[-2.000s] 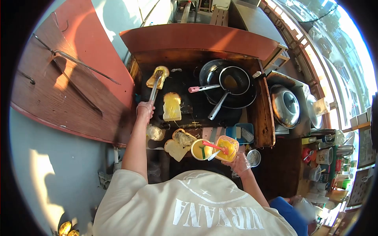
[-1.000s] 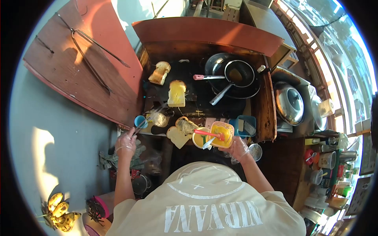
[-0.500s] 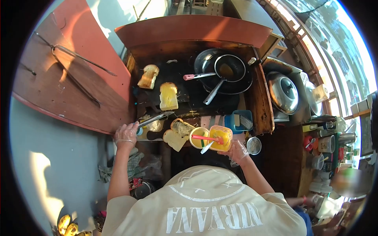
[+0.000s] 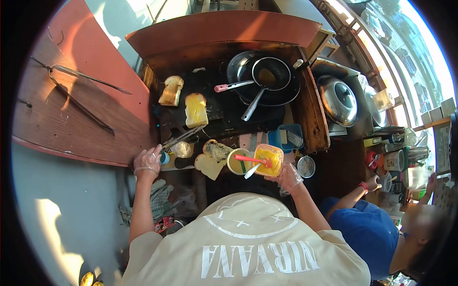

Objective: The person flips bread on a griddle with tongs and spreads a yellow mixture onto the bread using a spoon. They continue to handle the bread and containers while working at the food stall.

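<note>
My gloved left hand grips metal tongs that point toward the dark griddle. On the griddle lie a slice of bread with yellow topping and a browned toast farther left. My gloved right hand holds a square container of yellow mixture with a pink-handled brush resting in it. A round yellow cup stands right beside it. Untoasted bread slices lie at the near edge.
Stacked black pans with a pink-handled spatula sit at the back of the griddle. A metal lid lies right. A blue basket and small tin are near. A person in blue stands at my right.
My left hand lifted the tongs off the far toast, drew back down to the left, then brought them up beside the griddle's near edge. A person in blue came in at the right.
</note>
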Demonstrator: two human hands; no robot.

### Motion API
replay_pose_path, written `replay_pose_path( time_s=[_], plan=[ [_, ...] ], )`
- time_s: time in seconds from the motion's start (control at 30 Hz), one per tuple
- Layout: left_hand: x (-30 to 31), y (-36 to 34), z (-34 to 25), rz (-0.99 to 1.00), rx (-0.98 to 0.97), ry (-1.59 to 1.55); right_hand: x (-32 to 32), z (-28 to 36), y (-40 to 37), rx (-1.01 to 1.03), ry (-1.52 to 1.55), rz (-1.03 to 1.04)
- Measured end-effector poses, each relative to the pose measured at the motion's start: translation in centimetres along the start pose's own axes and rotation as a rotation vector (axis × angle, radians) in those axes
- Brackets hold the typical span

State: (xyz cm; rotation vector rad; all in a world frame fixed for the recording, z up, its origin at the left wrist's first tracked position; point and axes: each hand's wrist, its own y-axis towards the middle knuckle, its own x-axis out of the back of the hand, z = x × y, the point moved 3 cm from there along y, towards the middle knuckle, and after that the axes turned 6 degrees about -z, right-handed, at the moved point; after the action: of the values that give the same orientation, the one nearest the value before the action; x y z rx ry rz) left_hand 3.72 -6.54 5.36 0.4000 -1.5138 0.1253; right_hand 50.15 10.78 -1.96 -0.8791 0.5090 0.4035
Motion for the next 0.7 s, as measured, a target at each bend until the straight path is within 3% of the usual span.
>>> replay_pose_path(
  time_s=[0.23, 0.33, 0.4, 0.47, 0.57, 0.7],
  plan=[
    [-0.5, 4.2, 0.2, -0.019, 0.120, 0.109, -0.4, 0.1, 0.6, 0.009, -0.037, -0.003],
    [0.1, 2.9, 0.0, -0.006, 0.192, 0.015, -0.2, 0.2, 0.9, -0.009, -0.012, 0.015],
    [-2.0, -0.1, 0.4, 0.095, 0.344, -0.287, -0.1, 0.2, 0.9, -0.016, 0.009, 0.031],
    [-4.6, -3.5, -1.0, 0.518, 0.793, -0.948, -0.7, 0.3, 0.5, -0.016, 0.005, 0.007],
    [-7.7, -6.2, -5.9, 0.442, 1.064, -1.604, -0.3, 0.6, 0.3, -0.009, 0.022, -0.002],
    [-10.8, -1.9, -9.6, 0.407, 1.140, -1.835, 0.5, 1.0, 0.1, -0.019, 0.001, -0.027]
  ],
)
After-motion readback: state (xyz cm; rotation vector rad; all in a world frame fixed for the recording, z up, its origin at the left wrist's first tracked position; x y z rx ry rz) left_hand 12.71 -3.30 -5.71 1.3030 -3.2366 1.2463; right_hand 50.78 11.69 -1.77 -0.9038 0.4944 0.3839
